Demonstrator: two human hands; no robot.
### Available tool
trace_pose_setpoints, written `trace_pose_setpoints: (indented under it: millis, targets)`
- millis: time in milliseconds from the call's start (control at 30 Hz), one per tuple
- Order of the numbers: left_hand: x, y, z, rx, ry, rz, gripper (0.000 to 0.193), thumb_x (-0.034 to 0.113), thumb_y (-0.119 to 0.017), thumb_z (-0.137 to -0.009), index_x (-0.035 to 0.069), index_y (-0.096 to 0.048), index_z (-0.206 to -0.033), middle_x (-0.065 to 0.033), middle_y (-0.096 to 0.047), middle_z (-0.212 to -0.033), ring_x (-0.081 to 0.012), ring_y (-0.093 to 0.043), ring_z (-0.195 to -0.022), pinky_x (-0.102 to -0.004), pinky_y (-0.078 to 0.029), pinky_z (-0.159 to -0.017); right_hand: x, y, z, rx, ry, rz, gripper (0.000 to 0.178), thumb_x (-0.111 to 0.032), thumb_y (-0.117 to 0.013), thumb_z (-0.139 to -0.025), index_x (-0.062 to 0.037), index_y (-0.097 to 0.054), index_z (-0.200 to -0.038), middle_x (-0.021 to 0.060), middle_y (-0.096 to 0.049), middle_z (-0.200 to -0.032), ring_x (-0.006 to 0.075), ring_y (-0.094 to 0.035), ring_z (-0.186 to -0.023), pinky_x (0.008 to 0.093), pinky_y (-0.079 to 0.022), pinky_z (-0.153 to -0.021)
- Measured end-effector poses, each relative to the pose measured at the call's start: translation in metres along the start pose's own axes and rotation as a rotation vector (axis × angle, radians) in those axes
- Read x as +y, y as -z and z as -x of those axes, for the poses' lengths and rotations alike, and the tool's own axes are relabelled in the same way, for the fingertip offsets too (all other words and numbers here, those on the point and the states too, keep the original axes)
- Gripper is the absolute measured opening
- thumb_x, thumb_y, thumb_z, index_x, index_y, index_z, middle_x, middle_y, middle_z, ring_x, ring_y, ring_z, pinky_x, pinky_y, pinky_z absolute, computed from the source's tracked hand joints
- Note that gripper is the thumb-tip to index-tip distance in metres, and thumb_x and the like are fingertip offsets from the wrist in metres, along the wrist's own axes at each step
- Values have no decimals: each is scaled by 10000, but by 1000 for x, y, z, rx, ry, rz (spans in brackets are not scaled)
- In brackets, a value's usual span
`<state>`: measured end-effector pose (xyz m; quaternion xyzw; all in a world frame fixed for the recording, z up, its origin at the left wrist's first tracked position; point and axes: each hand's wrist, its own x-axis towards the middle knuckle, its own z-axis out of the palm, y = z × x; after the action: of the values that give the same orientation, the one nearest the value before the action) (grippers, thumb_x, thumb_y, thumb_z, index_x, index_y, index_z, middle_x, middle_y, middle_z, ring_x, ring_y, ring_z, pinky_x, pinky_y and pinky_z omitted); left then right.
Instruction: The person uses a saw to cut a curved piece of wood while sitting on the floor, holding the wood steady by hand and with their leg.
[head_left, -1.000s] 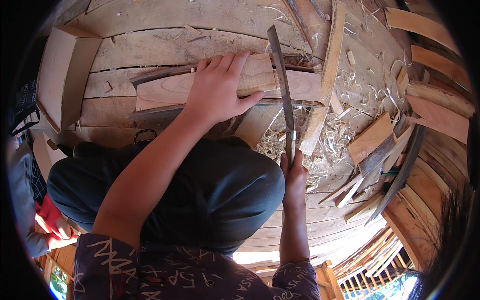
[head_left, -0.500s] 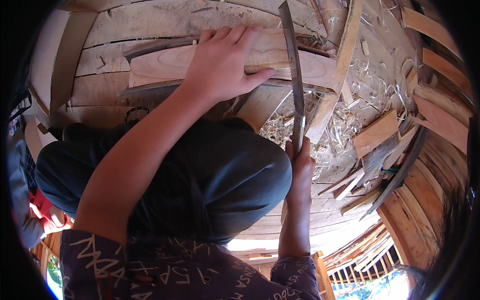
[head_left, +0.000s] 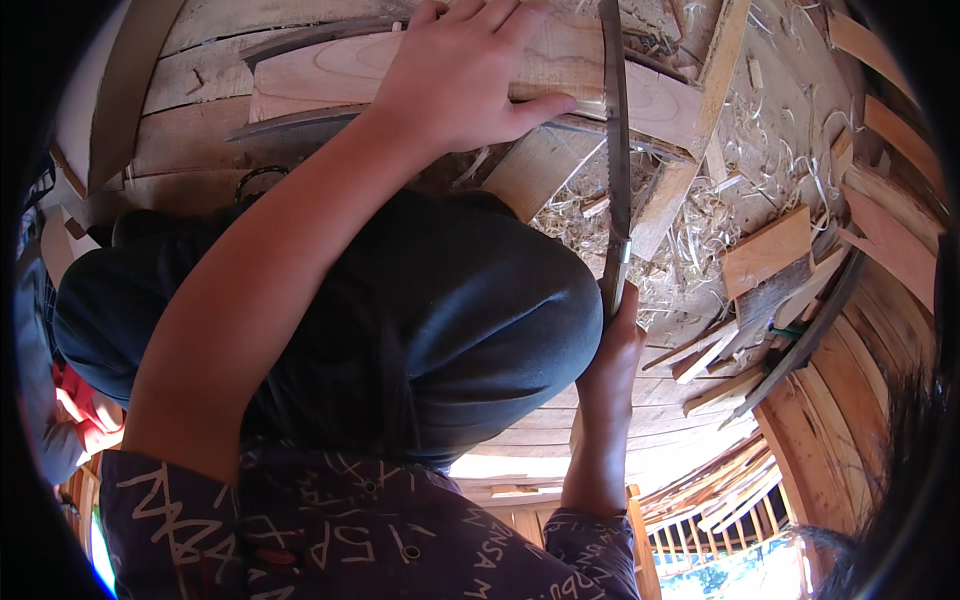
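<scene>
My left hand [head_left: 470, 80] lies on a short piece of board [head_left: 570, 55], fingers stretched over it and thumb spread along its near edge. That piece rests on a longer pale plank [head_left: 320, 75], which runs crosswise in front of me. My right hand [head_left: 620, 325] is closed around the handle of a handsaw, partly hidden beside my knee. The narrow toothed saw blade [head_left: 617, 140] points away from me, at the right end of the short piece and across the plank. Its tip reaches the upper picture edge. I cannot tell how deep any cut goes.
Curly wood shavings [head_left: 700, 235] cover the floor to the right. A slanting wooden batten [head_left: 690, 140] stands by the plank's right end. Loose offcuts [head_left: 770, 250] lie farther right near a slatted wall. My bent knee [head_left: 540, 320] is between my arms.
The view has shifted, so the boards appear higher and farther right. The saw and right hand have drawn back toward me relative to the boards. My left hand stays on the short piece.
</scene>
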<state>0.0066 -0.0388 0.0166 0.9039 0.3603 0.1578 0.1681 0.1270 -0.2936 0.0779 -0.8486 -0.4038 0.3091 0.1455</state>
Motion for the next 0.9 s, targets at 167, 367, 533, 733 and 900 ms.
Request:
trace_pose_setpoints:
  millis: [167,367,533,733,900]
  targets:
    - [-2,-5,0,-10,39,-22,767,533,-681,-791,-19,-511,-1295,-197,-612,-1101,-338,-612,-996,-461,-452,-870,-12,-7,-31,9,-52,14,177,-139,-554,-985,-50,-494,-1125,222,-626,-637,436,-659,-636,500,-461,-468]
    - [1,-7,-2,1,91,27,745,515,-685,-796,-27,-514,-1280,-202,-613,-1094,-345,-614,-1026,-475,-465,-860,-20,-18,-81,120,134,102,163,-146,-549,-988,-52,-503,-1112,223,-631,-641,422,-664,-634,499,-499,-465]
    - [1,-7,-2,8,114,26,723,503,-696,-793,-28,-524,-1253,-198,-619,-1084,-348,-615,-1030,-483,-466,-868,-6,1,-39,51,59,91,191,-112,-558,-981,-49,-507,-1154,214,-647,-681,420,-671,-648,484,-489,-466]
    - [1,-7,1,15,90,-3,716,509,-696,-793,-27,-533,-1241,-201,-621,-1075,-351,-617,-1023,-489,-466,-868,-16,9,-27,-2,25,80,177,-119,-546,-989,-43,-502,-1144,210,-632,-652,408,-672,-631,478,-475,-455]
    - [-2,-11,0,22,74,-25,731,501,-690,-800,-42,-523,-1262,-208,-620,-1087,-355,-617,-1031,-494,-467,-877,-25,-9,-77,78,155,126,135,-123,-540,-990,-50,-504,-1099,225,-627,-650,426,-656,-625,496,-486,-466]
